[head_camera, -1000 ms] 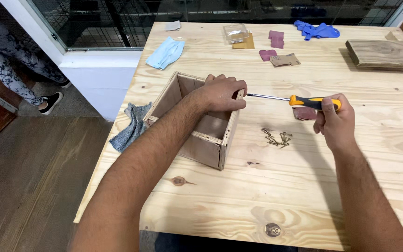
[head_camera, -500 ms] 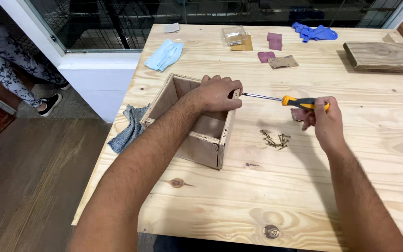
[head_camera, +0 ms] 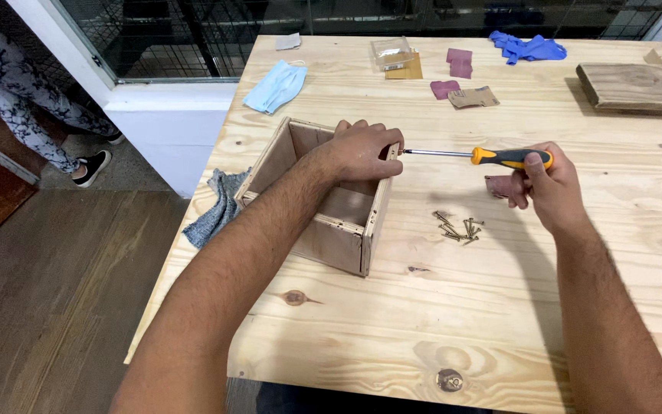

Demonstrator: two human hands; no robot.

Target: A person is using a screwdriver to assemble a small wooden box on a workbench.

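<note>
Your left hand (head_camera: 362, 147) gripping open square plywood box (head_camera: 323, 201); your right hand (head_camera: 549, 184) clamping orange-and-black-handled screwdriver (head_camera: 475, 156), tip touching box's corner.

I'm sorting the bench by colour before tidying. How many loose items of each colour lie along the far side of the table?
Light blue face mask: 1
Dark blue gloves, one heap: 1
Maroon sanding pieces: 2
Brown paper pieces: 2
Grey scrap: 1
Total: 7
</note>
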